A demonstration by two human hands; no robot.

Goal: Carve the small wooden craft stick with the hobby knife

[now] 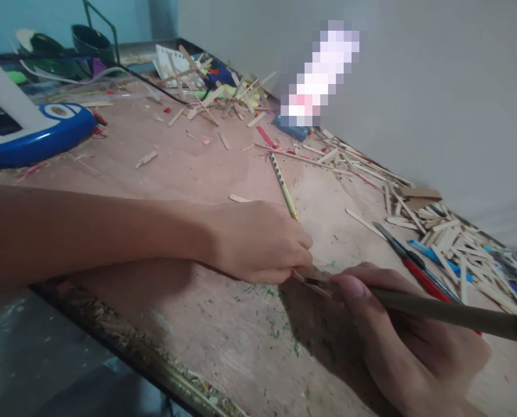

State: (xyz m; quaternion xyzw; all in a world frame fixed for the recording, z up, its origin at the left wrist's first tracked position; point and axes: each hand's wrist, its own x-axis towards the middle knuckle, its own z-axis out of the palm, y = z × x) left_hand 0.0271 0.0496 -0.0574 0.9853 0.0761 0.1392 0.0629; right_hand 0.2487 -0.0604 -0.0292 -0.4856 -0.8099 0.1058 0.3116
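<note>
My left hand (pixel 258 240) rests on the wooden tabletop (pixel 224 341) and pinches a small flat wooden piece (pixel 315 278) at its fingertips. My right hand (pixel 410 341) grips a long olive-handled tool (pixel 450 313) whose dark tip touches that same piece. A yellow dotted pencil (pixel 283 185) lies just behind my left hand.
Loose craft sticks (pixel 441 231) pile along the wall at right, with red and blue handled tools (pixel 419 266) among them. More sticks and scraps (pixel 215 95) lie at the back. A blue and white device (pixel 32 130) stands far left. The table edge (pixel 123 341) runs diagonally near me.
</note>
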